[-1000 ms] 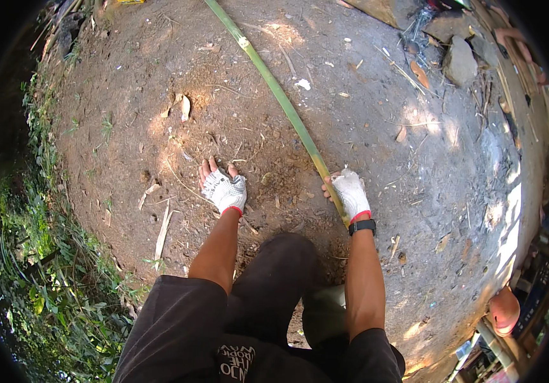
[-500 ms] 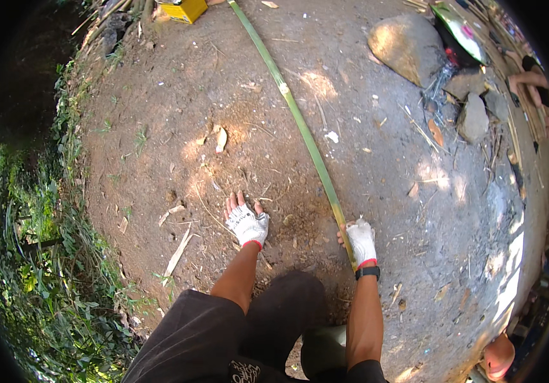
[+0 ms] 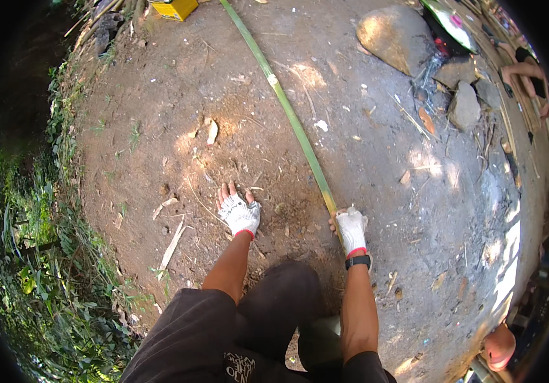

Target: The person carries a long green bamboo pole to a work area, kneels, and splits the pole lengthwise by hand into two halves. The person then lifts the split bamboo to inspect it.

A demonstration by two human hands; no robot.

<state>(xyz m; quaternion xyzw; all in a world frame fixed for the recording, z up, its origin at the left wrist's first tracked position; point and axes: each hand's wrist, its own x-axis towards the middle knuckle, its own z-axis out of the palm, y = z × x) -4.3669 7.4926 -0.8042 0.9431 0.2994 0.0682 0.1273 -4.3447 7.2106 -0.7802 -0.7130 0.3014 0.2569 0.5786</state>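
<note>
A long green bamboo pole (image 3: 287,112) lies on bare brown dirt, running from the top centre down to my right hand (image 3: 351,228). That hand wears a white fingerless glove and a black wrist band, and it is closed around the pole's near end. My left hand (image 3: 238,211), gloved the same way, rests flat on the dirt with its fingers spread, a short way left of the pole. It holds nothing. My dark shorts and knees fill the lower edge.
Large stones (image 3: 394,37) and smaller rocks (image 3: 465,105) lie at the upper right by ash and sticks. A yellow box (image 3: 173,7) sits at the top. Green plants (image 3: 44,268) border the left. A wood splinter (image 3: 172,244) lies near my left hand. Another person's arm (image 3: 525,69) shows at far right.
The view has shifted so both hands sit lower in the picture and more of the pole and stones show. My left hand stays flat on the dirt; my right keeps its hold on the pole.
</note>
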